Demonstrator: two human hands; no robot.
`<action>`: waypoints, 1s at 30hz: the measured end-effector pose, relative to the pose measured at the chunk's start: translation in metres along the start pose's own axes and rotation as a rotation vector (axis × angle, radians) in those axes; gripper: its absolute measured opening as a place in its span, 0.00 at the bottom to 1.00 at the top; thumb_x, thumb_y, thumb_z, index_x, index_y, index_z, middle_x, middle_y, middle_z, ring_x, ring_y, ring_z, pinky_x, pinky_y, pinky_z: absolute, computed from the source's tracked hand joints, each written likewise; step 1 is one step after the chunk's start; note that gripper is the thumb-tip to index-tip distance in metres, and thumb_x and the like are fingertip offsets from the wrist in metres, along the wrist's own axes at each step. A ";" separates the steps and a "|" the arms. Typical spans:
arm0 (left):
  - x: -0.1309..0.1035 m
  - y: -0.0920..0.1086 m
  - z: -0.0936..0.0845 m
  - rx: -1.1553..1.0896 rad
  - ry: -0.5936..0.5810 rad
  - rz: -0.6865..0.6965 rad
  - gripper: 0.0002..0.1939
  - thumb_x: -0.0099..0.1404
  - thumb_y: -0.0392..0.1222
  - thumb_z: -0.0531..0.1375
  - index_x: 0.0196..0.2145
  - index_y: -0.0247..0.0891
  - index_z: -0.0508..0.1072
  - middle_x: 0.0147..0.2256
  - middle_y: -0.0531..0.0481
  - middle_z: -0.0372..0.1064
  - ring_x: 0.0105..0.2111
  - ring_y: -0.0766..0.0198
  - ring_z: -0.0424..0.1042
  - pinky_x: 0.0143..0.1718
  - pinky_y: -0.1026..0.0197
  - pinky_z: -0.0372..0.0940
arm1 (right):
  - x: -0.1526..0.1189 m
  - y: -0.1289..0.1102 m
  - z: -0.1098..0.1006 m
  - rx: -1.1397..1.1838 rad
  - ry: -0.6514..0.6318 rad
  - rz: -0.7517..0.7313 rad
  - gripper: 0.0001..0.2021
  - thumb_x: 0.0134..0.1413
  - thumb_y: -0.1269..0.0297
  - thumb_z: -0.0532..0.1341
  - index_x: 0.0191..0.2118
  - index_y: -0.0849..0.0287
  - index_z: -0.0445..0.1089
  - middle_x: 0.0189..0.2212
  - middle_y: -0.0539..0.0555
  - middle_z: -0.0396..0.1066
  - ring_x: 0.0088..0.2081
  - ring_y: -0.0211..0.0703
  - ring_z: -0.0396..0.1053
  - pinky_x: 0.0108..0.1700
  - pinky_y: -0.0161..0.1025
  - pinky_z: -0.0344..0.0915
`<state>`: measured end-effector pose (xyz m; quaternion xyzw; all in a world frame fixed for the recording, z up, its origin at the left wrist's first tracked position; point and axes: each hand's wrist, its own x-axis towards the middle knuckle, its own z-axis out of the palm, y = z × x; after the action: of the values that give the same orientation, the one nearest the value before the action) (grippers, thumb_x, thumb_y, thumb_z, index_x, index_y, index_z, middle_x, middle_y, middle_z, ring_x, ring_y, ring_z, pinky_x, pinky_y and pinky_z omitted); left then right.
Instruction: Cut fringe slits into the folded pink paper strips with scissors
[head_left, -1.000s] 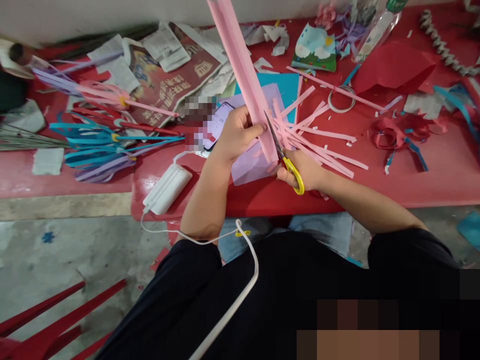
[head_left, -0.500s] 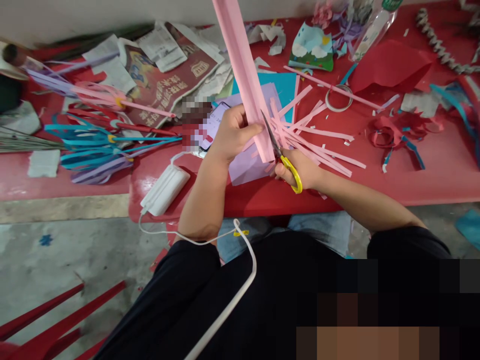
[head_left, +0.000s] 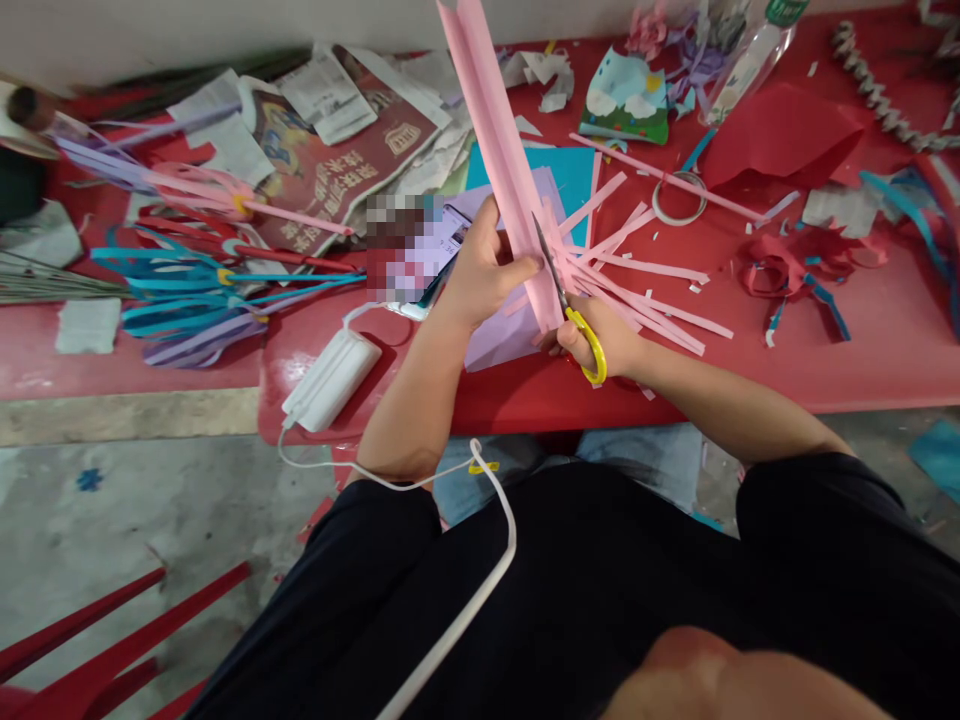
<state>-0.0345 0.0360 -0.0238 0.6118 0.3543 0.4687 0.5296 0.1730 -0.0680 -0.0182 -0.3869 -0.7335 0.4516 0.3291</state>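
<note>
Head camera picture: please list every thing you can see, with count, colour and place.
folded paper: one, pink, upright at centre
scissors: one, yellow handles, at the paper's lower edge
paper strips: many, pink, right of the scissors
power bank: one, white, table's near edge
tape ring: one, pale, upper right
newspaper: several sheets, upper left
table: one, red
left hand: holds the folded paper
right hand: holds the scissors
</note>
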 end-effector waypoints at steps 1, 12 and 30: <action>-0.001 -0.001 0.001 0.009 -0.003 0.001 0.28 0.64 0.39 0.75 0.58 0.44 0.72 0.48 0.46 0.77 0.58 0.38 0.82 0.60 0.36 0.78 | 0.000 0.000 0.000 0.012 0.007 0.001 0.46 0.66 0.13 0.48 0.43 0.58 0.76 0.32 0.58 0.82 0.32 0.47 0.80 0.35 0.43 0.75; -0.004 -0.003 0.008 0.065 -0.014 0.024 0.27 0.66 0.37 0.74 0.59 0.43 0.70 0.50 0.45 0.75 0.57 0.42 0.81 0.60 0.38 0.79 | 0.000 -0.003 0.001 0.079 0.034 0.086 0.44 0.64 0.13 0.52 0.37 0.56 0.76 0.27 0.56 0.82 0.28 0.46 0.81 0.31 0.42 0.75; 0.001 -0.003 0.011 -0.026 0.069 -0.023 0.25 0.65 0.40 0.75 0.56 0.45 0.72 0.46 0.48 0.78 0.57 0.44 0.82 0.61 0.40 0.78 | 0.002 -0.003 0.004 0.102 0.040 0.198 0.42 0.62 0.13 0.55 0.39 0.55 0.71 0.23 0.51 0.78 0.21 0.42 0.76 0.23 0.39 0.71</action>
<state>-0.0237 0.0341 -0.0261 0.5842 0.3732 0.4879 0.5305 0.1682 -0.0690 -0.0164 -0.4492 -0.6609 0.5108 0.3170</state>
